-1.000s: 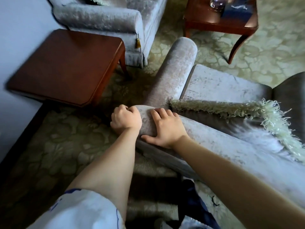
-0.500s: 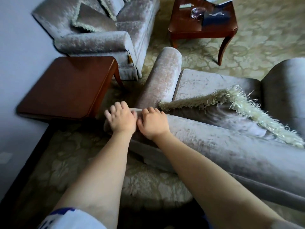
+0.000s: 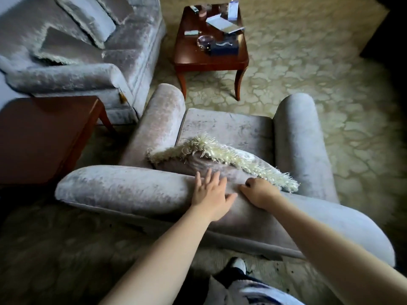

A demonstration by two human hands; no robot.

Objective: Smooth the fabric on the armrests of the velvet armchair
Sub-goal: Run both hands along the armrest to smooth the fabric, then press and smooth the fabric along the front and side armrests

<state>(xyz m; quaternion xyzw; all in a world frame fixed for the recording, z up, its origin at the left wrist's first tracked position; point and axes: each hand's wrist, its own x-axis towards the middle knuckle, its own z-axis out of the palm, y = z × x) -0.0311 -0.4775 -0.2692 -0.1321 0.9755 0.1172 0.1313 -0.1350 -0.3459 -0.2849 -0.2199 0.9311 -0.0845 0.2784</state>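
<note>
The grey velvet armchair (image 3: pixel 226 126) is seen from behind and above. Its left armrest (image 3: pixel 160 119) and right armrest (image 3: pixel 297 137) run away from me, and neither hand touches them. Both hands rest on the rolled top of the backrest (image 3: pixel 123 188). My left hand (image 3: pixel 210 195) lies flat with its fingers spread. My right hand (image 3: pixel 261 193) sits just to its right with its fingers curled at the far edge of the roll. A fringed cushion (image 3: pixel 220 155) leans against the backrest right beyond the hands.
A dark wooden side table (image 3: pixel 41 137) stands left of the chair. A velvet sofa (image 3: pixel 88 62) with cushions is at the back left. A coffee table (image 3: pixel 209 58) carrying several small items stands beyond the chair. Patterned carpet (image 3: pixel 330 73) covers the floor.
Both hands have slid right along the backrest top, away from its left corner. The left hand has opened flat. The view has swung right and now takes in both armrests.
</note>
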